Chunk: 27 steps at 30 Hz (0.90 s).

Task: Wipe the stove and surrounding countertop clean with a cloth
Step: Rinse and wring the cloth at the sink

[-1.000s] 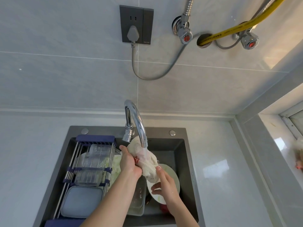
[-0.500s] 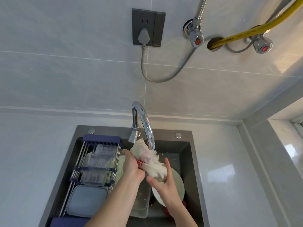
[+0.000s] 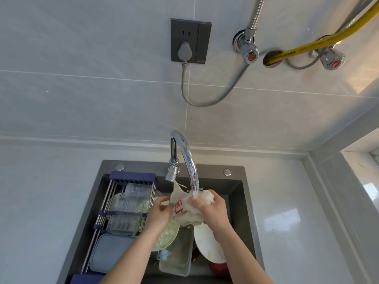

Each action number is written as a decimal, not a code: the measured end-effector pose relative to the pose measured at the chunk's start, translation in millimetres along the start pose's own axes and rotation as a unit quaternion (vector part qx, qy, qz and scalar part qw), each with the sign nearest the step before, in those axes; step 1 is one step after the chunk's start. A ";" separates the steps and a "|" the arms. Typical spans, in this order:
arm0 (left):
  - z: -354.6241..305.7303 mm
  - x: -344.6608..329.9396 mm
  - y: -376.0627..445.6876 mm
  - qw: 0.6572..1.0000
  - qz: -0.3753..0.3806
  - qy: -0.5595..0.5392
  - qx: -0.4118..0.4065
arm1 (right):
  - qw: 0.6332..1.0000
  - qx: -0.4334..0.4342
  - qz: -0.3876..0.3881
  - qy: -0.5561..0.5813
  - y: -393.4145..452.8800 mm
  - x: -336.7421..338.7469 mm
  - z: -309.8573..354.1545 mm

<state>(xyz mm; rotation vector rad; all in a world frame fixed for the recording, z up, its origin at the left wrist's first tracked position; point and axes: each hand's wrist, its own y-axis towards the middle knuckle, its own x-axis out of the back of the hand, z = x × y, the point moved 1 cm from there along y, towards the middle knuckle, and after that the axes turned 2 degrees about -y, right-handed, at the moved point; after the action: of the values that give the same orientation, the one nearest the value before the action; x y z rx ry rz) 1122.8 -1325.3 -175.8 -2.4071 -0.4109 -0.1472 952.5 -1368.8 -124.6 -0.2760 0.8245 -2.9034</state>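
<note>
A wet, off-white cloth (image 3: 185, 210) with red marks is bunched under the chrome faucet (image 3: 187, 158), where water runs onto it above the dark sink (image 3: 244, 199). My left hand (image 3: 159, 216) grips the cloth's left side. My right hand (image 3: 213, 210) is curled over its right side, directly below the spout. The stove is out of view. Pale countertop (image 3: 291, 212) lies on both sides of the sink.
The sink holds dirty dishes: a white plate (image 3: 209, 247), a greenish plate (image 3: 168, 234), a clear tray (image 3: 178, 261). A metal drying rack (image 3: 114, 210) with clear containers spans its left half. Above are a wall socket (image 3: 190, 41), valves and a yellow hose (image 3: 303, 48).
My right hand moved up from below the cloth and now closes over its right side under the water. The cloth is spread wider between both hands. The camera shifted slightly.
</note>
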 end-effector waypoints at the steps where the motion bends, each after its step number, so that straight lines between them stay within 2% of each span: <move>1: 1.5 -1.4 -1.9 0.998 -0.018 0.044 -0.039 | 1.000 0.004 0.002 -0.011 0.7 -1.2 2.3; 3: -1.1 -6.2 -10.6 0.988 -0.058 0.075 -0.123 | 1.000 0.009 0.001 -0.018 0.6 -3.5 6.7; 5: -4.9 -11.1 -24.6 0.978 -0.058 0.024 -0.198 | 1.000 0.011 -0.008 0.002 -0.8 -4.7 10.6; 7: -3.4 -16.4 -36.4 0.976 0.032 -0.027 -0.215 | 0.999 0.010 -0.016 0.028 -1.8 -4.4 13.9; 9: 1.1 -20.5 -45.6 0.959 0.101 0.066 -0.255 | 0.999 -0.006 -0.022 0.044 -3.2 -3.2 14.3; 11: 9.4 -24.4 -41.9 0.929 0.064 0.196 -0.306 | 0.999 -0.021 -0.012 0.039 -4.7 -2.7 12.5; 12: 9.0 -26.4 -38.8 0.927 0.038 0.213 -0.305 | 0.999 -0.029 -0.002 0.038 -6.2 -3.4 11.3; 15: -6.2 -31.7 -33.1 0.968 0.016 0.129 -0.214 | 0.999 -0.030 0.018 0.030 -12.2 -6.5 9.9; 20: -16.8 -48.2 -32.0 0.965 0.000 0.204 -0.163 | 1.000 0.009 -0.027 0.004 -15.6 -0.4 9.6; 23: -9.0 -55.9 -32.2 0.959 -0.011 0.225 -0.173 | 0.998 0.030 -0.047 -0.021 -14.8 1.7 3.4; 25: -6.6 -60.6 -33.0 0.962 0.011 0.200 -0.184 | 0.997 0.035 -0.068 -0.025 -14.6 2.7 -2.6; 27: -4.3 -60.5 -27.2 0.970 0.082 0.181 -0.137 | 0.996 0.031 -0.088 -0.015 -15.7 3.7 -9.6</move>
<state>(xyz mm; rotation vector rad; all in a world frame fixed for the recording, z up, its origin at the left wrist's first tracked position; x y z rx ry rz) 1056.7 -1323.9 -168.7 -2.5970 -0.0227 -0.5917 946.1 -1351.2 -123.7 -0.4051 0.7392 -3.0723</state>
